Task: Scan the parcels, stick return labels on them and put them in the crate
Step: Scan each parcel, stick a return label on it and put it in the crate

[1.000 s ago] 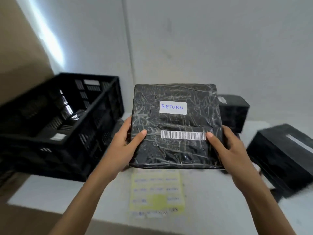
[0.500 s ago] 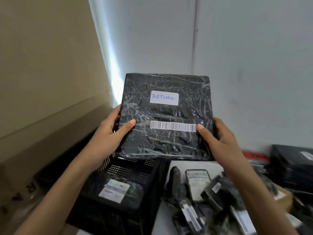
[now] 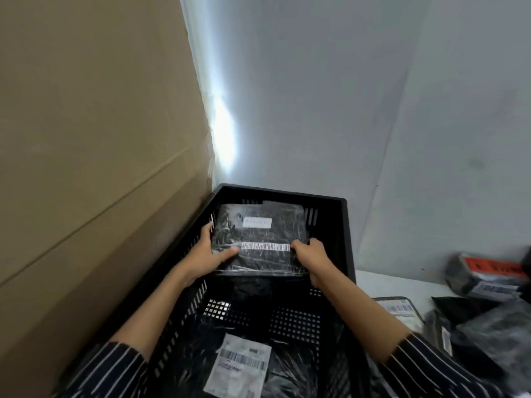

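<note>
Nearest the lens, two striped sleeves come up from the bottom edge, the left sleeve (image 3: 109, 366) and the right sleeve (image 3: 425, 366), both cut off there. Between them stands one black crate (image 3: 349, 239). On its near floor lies one wrapped parcel (image 3: 290, 377) with a white shipping label (image 3: 241, 366); its near end runs out of frame.

Further in, the left hand (image 3: 205, 252) and the right hand (image 3: 311, 255) hold a second one, the held parcel (image 3: 258, 265), low inside the crate's far half. Each grip is clamped on a side edge of it, at the two ends of one barcode strip (image 3: 265, 247). One white return label (image 3: 257, 222) sits beyond the strip, its writing too blurred to read. Whether this parcel touches the crate floor cannot be told.

To the right, on the white worktop (image 3: 402, 282), a heap of dark parcels (image 3: 488, 334) smears together, so I cannot count them. One red-labelled parcel (image 3: 482, 270) and one flat pouch (image 3: 399, 308) stand out; the frame's right edge cuts the heap.

Brown cardboard (image 3: 86, 139) fills the left, and a grey wall (image 3: 344, 96) rises behind.
</note>
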The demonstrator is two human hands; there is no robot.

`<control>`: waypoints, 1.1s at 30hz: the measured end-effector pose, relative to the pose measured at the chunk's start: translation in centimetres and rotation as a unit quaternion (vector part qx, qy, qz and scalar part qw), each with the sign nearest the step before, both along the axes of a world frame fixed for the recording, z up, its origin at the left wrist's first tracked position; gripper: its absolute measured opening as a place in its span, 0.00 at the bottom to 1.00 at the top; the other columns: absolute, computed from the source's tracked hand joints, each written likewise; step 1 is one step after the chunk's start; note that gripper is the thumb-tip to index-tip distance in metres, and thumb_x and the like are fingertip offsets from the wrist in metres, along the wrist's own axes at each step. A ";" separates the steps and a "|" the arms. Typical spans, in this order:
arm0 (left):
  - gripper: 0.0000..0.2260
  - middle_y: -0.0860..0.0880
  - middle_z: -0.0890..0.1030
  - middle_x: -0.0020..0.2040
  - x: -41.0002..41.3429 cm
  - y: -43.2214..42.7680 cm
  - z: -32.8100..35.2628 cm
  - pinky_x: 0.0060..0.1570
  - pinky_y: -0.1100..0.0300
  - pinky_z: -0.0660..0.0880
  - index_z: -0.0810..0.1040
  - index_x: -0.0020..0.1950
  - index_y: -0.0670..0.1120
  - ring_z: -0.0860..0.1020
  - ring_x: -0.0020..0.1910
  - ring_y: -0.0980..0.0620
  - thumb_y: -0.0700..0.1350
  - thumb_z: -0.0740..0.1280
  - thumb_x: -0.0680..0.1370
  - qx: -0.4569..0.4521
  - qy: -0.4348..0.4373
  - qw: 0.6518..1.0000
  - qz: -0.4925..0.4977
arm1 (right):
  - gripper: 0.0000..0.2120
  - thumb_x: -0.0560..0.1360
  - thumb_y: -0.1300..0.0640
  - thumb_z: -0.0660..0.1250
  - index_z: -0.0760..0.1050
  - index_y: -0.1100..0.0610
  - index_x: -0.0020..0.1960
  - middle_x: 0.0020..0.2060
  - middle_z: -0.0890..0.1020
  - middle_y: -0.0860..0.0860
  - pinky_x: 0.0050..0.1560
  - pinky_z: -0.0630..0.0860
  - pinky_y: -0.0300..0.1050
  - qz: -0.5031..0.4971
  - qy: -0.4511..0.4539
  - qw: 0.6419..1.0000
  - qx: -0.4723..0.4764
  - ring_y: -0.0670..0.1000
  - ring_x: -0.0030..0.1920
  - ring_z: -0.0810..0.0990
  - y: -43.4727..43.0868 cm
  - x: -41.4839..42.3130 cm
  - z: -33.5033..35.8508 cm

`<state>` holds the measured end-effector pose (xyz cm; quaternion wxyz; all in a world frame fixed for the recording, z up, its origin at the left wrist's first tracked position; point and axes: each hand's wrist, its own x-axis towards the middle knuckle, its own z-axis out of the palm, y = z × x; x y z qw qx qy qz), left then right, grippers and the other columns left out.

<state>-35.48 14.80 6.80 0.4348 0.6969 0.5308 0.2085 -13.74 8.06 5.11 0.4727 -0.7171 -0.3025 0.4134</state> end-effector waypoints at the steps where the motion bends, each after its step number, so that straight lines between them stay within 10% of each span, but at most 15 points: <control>1: 0.51 0.51 0.65 0.71 -0.1 0.7 -0.9 0.68 0.55 0.65 0.46 0.77 0.52 0.68 0.68 0.49 0.59 0.75 0.65 -0.003 0.030 0.999 -0.022 | 0.14 0.78 0.55 0.60 0.65 0.61 0.60 0.41 0.72 0.54 0.39 0.68 0.46 -0.012 -0.011 1.000 -0.020 0.53 0.39 0.72 1.0 -0.1 -1.2; 7: 0.71 0.41 0.48 0.77 0.1 4.1 -5.0 0.73 0.51 0.56 0.44 0.77 0.57 0.54 0.75 0.44 0.74 0.72 0.41 0.002 0.158 0.982 -0.106 | 0.24 0.80 0.55 0.57 0.58 0.66 0.71 0.64 0.71 0.60 0.59 0.68 0.48 -0.024 -0.049 0.996 -0.074 0.61 0.63 0.71 4.3 -1.0 -5.5; 12: 0.54 0.42 0.47 0.75 -0.2 6.9 -6.9 0.73 0.51 0.56 0.55 0.77 0.52 0.55 0.74 0.42 0.66 0.76 0.57 0.030 0.250 0.957 -0.147 | 0.24 0.80 0.57 0.57 0.55 0.64 0.72 0.63 0.73 0.61 0.61 0.71 0.50 -0.006 -0.049 0.994 -0.093 0.61 0.61 0.73 5.8 -2.2 -8.5; 16: 0.39 0.43 0.51 0.77 0.2 6.8 -7.9 0.72 0.56 0.53 0.61 0.75 0.47 0.51 0.76 0.46 0.59 0.71 0.70 0.117 0.360 0.900 -0.216 | 0.33 0.81 0.55 0.55 0.36 0.56 0.76 0.54 0.77 0.62 0.37 0.70 0.45 0.104 -0.129 0.979 -0.115 0.55 0.38 0.75 5.7 -2.7 -11.0; 18: 0.38 0.46 0.51 0.77 0.2 6.9 -8.3 0.71 0.53 0.57 0.57 0.77 0.48 0.51 0.76 0.48 0.58 0.70 0.72 0.109 0.381 0.891 -0.220 | 0.34 0.81 0.51 0.54 0.34 0.55 0.76 0.62 0.74 0.61 0.50 0.72 0.48 0.128 -0.185 0.965 -0.133 0.58 0.49 0.78 5.8 -2.5 -11.1; 23: 0.40 0.47 0.51 0.78 0.6 6.4 -7.5 0.72 0.52 0.58 0.56 0.77 0.48 0.52 0.76 0.47 0.57 0.71 0.71 0.096 0.386 0.892 -0.215 | 0.31 0.80 0.48 0.57 0.48 0.59 0.76 0.72 0.61 0.58 0.69 0.61 0.57 0.151 -0.298 0.922 -0.195 0.59 0.70 0.63 6.1 -1.9 -8.7; 29: 0.27 0.48 0.70 0.68 2.7 4.1 -3.9 0.65 0.59 0.66 0.67 0.71 0.47 0.68 0.67 0.50 0.55 0.68 0.75 0.145 0.276 0.935 -0.171 | 0.09 0.76 0.54 0.63 0.71 0.57 0.40 0.44 0.76 0.56 0.52 0.74 0.51 0.146 -0.291 0.932 -0.160 0.57 0.48 0.76 5.1 0.4 -3.0; 33: 0.17 0.50 0.77 0.56 5.7 0.5 -0.5 0.54 0.66 0.69 0.77 0.61 0.47 0.75 0.57 0.53 0.51 0.69 0.75 0.203 0.169 0.953 -0.152 | 0.10 0.76 0.56 0.65 0.77 0.63 0.50 0.47 0.80 0.56 0.49 0.74 0.45 0.149 -0.293 0.943 -0.059 0.55 0.51 0.79 0.9 3.0 1.7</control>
